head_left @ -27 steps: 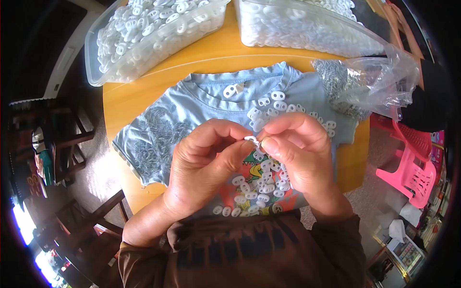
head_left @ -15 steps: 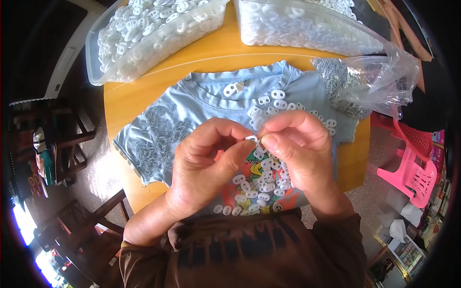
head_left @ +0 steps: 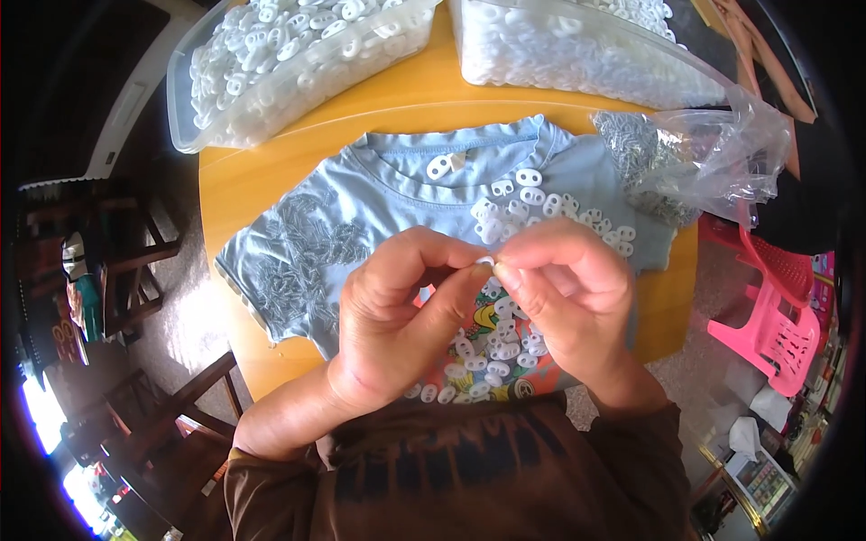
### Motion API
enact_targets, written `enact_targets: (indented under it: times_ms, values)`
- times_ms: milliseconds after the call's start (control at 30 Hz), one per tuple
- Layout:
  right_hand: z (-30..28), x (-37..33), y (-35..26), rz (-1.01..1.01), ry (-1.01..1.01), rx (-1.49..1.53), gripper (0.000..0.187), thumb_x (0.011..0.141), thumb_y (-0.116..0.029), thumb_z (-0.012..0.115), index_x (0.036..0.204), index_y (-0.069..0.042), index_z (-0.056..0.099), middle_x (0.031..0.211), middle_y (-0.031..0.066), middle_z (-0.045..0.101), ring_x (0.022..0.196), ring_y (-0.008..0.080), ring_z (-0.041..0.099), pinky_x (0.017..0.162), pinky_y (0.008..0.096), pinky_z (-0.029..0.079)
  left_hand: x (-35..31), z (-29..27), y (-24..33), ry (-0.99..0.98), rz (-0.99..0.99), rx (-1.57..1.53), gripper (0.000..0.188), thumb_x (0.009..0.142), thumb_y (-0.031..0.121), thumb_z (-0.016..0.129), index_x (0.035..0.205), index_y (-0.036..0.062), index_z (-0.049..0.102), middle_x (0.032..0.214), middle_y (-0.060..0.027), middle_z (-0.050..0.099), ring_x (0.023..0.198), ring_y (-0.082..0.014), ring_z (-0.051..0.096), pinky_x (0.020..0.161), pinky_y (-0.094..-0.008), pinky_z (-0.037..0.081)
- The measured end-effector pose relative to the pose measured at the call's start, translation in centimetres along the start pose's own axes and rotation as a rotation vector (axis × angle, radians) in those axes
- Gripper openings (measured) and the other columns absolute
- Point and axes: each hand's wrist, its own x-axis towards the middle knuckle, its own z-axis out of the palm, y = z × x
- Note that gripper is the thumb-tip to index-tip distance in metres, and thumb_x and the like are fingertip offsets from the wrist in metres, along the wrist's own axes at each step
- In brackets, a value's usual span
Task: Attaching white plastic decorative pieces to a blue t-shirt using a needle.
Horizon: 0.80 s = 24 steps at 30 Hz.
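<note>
Through the head camera, the only view I have, I see both hands brought together over the middle of a light blue shirt (head_left: 397,203) spread on a yellow-brown table (head_left: 244,171). The left hand (head_left: 392,311) has thumb and forefinger pinched on a small white piece (head_left: 487,261), which sits right between the two hands, above the shirt's printed front. The right hand (head_left: 577,293) has its thumb and forefinger clamped at the piece's right end; whether they grip anything else, I can't tell, since the fingertips cover most of it. Below the hands I see loose two-holed white beads (head_left: 505,350) piled on the print, with more towards the right shoulder and a couple inside the collar. Thin grey metal bits (head_left: 311,261) lie heaped over the left sleeve. At the far edge I make out a left clear bin (head_left: 189,135) and a right clear bin (head_left: 595,86), both full of white pieces. A clear plastic bag (head_left: 722,135) of grey bits rests by the right sleeve, and a pink stool (head_left: 780,347) stands beyond the table.
</note>
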Motion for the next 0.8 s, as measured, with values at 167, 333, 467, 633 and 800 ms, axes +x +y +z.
enact_targets:
  times_ms: [167, 333, 467, 633, 800]
  values:
    - [1.1, 0.1, -1.0, 0.261, 0.099, 0.251, 0.012, 0.081, 0.005, 0.058, 0.093, 0.002, 0.058, 0.087, 0.0073, 0.059, 0.078, 0.012, 0.058, 0.069, 0.0234, 0.046, -0.2, -0.2, 0.0, 0.008, -0.021, -0.123, 0.011, 0.082, -0.003, 0.06, 0.091, -0.0003, 0.055, 0.076, -0.0029, 0.059, 0.063, -0.0043, 0.055, 0.054, -0.0174, 0.045]
    - [0.7, 0.2, -0.3, 0.168, 0.018, 0.151, 0.012, 0.08, 0.003, 0.06, 0.092, 0.002, 0.059, 0.085, 0.0064, 0.058, 0.076, 0.0121, 0.056, 0.068, 0.0237, 0.045, -0.6, -0.5, 0.0, 0.015, 0.007, -0.1, 0.01, 0.082, -0.003, 0.06, 0.09, -0.0001, 0.054, 0.075, -0.0033, 0.059, 0.065, -0.0042, 0.056, 0.054, -0.0169, 0.045]
    - [0.5, 0.2, 0.3, 0.101, -0.002, 0.022, 0.008, 0.08, 0.001, 0.061, 0.087, 0.0, 0.06, 0.084, 0.0055, 0.057, 0.075, 0.0111, 0.054, 0.067, 0.0242, 0.043, -0.7, -0.6, -0.2, 0.012, -0.001, -0.101, 0.01, 0.082, -0.002, 0.06, 0.09, -0.0001, 0.054, 0.076, -0.0032, 0.06, 0.066, -0.0045, 0.057, 0.055, -0.0167, 0.045]
    - [0.5, 0.3, -0.2, 0.176, -0.058, 0.049, 0.005, 0.08, -0.001, 0.061, 0.085, 0.001, 0.06, 0.08, 0.0053, 0.058, 0.072, 0.0103, 0.054, 0.064, 0.0235, 0.042, -0.7, -0.7, -0.1, 0.02, -0.012, -0.044, 0.009, 0.082, -0.003, 0.059, 0.089, 0.0002, 0.054, 0.077, -0.0033, 0.06, 0.066, -0.0046, 0.058, 0.053, -0.0167, 0.045]
    - [1.0, 0.0, 0.4, 0.175, -0.082, 0.035, 0.003, 0.081, -0.001, 0.061, 0.083, 0.001, 0.059, 0.076, 0.0056, 0.058, 0.069, 0.0107, 0.055, 0.06, 0.0239, 0.043, -1.2, -0.8, -0.9, 0.031, 0.073, 0.031, 0.009, 0.083, -0.004, 0.057, 0.089, 0.0002, 0.054, 0.078, -0.0038, 0.059, 0.065, -0.0048, 0.057, 0.05, -0.0173, 0.045]
